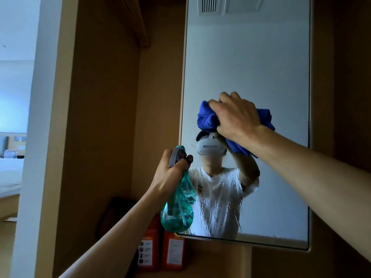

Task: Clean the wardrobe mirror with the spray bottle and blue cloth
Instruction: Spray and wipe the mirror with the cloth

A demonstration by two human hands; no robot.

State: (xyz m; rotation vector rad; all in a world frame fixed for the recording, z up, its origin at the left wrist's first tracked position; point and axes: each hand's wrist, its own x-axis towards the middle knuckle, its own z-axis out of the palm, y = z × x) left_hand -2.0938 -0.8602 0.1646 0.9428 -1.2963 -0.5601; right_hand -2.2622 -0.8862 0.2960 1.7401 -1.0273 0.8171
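Observation:
The wardrobe mirror [251,67] hangs upright in front of me, framed in light wood. Its lower half is wet, with streaks of liquid running down. My right hand [234,115] grips a bunched blue cloth [206,119] and presses it against the glass near the middle. My left hand [170,173] holds a teal transparent spray bottle [177,209] by its neck, just left of the mirror's lower left corner, with a finger curled round the grey trigger. The bottle holds a little liquid.
Brown wardrobe panels [104,117] surround the mirror. Two orange-red boxes [160,251] stand on a shelf below the bottle. A dark object [118,215] leans in the back corner. At far left a doorway opens onto a bed [10,177].

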